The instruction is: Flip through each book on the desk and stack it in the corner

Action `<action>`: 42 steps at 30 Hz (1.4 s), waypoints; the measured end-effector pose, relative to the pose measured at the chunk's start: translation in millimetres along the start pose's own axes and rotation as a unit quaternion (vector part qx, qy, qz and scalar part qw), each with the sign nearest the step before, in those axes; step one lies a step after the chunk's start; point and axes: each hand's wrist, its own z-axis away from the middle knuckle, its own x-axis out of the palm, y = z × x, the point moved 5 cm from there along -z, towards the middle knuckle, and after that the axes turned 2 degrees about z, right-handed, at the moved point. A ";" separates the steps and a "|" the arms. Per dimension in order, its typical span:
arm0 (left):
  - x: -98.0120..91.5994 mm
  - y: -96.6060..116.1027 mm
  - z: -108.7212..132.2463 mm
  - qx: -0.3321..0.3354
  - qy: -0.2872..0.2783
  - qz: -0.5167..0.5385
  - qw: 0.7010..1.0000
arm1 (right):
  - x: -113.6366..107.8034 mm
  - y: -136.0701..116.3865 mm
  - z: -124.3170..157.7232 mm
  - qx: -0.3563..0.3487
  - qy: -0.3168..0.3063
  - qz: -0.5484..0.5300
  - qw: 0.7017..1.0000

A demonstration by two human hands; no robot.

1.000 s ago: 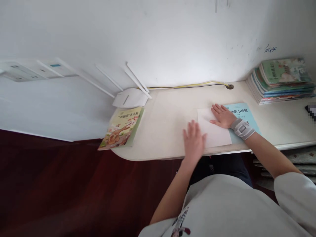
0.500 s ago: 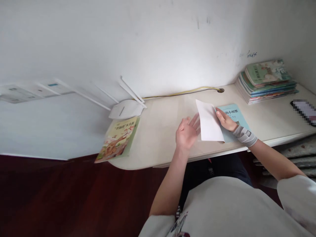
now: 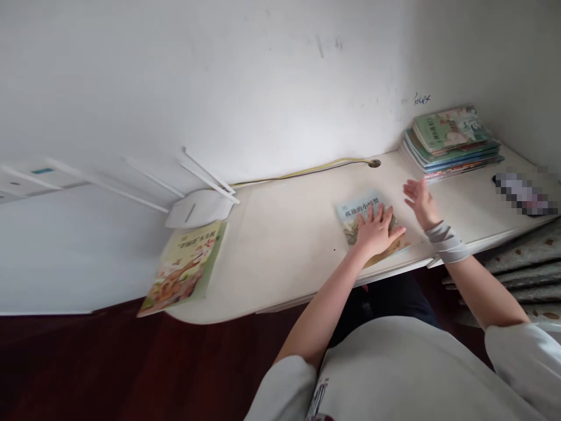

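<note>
Now that the white sheet seen a moment ago is gone from view, we are pressing our left hand (image 3: 376, 233), fingers spread flat, on the blue book (image 3: 367, 225) near the worktop (image 3: 284, 234) front edge; our right hand (image 3: 419, 202) is hovering open just beside it, holding nothing.

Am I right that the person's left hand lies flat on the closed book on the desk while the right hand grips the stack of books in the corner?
Not quite. In the head view the left hand does lie flat on the closed book, but the right hand is open in the air, apart from the stack of books.
</note>
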 end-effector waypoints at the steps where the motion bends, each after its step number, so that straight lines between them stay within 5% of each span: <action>1: 7.6 0.1 -2.2 -0.005 -0.026 -0.046 0.999 | -14.7 10.1 0.1 0.018 0.019 0.005 1.000; 3: 15.5 0.7 -6.2 -0.009 -0.037 -0.104 0.994 | -31.1 25.0 8.1 0.024 0.024 0.057 0.998; 6: 8.7 -1.3 -12.9 0.014 -0.014 -0.143 0.989 | -25.0 33.6 35.1 -0.030 -0.041 0.206 0.977; 10: -36.0 -33.7 -26.6 -0.047 0.080 -0.175 0.980 | -10.6 32.3 70.6 -0.085 -0.055 0.419 0.902; 12: -55.7 -59.2 -31.2 -0.097 0.072 -0.167 0.978 | -11.1 30.2 76.0 -0.069 -0.041 0.479 0.874; 17: -77.3 -117.3 -10.8 -0.175 -0.003 -0.131 0.976 | -10.5 22.5 54.6 -0.005 -0.068 0.537 0.841; 22: -72.2 -151.0 29.6 -0.212 -0.041 -0.034 0.976 | -0.9 -0.1 22.8 -0.003 -0.082 0.574 0.815; 26: -71.9 -145.2 22.2 -0.168 0.036 0.019 0.985 | -16.0 -3.5 20.5 0.093 -0.117 0.556 0.818; 32: -60.3 -129.8 -24.3 -0.127 0.043 0.075 0.988 | -35.3 10.5 41.8 0.145 -0.185 0.446 0.864; 37: -62.8 -132.2 -25.0 -0.126 0.074 0.064 0.987 | -17.6 14.3 37.1 0.097 -0.162 0.371 0.909; 42: -76.2 -149.5 -1.2 -0.181 0.125 0.009 0.975 | 24.6 5.5 5.9 0.045 -0.126 0.453 0.882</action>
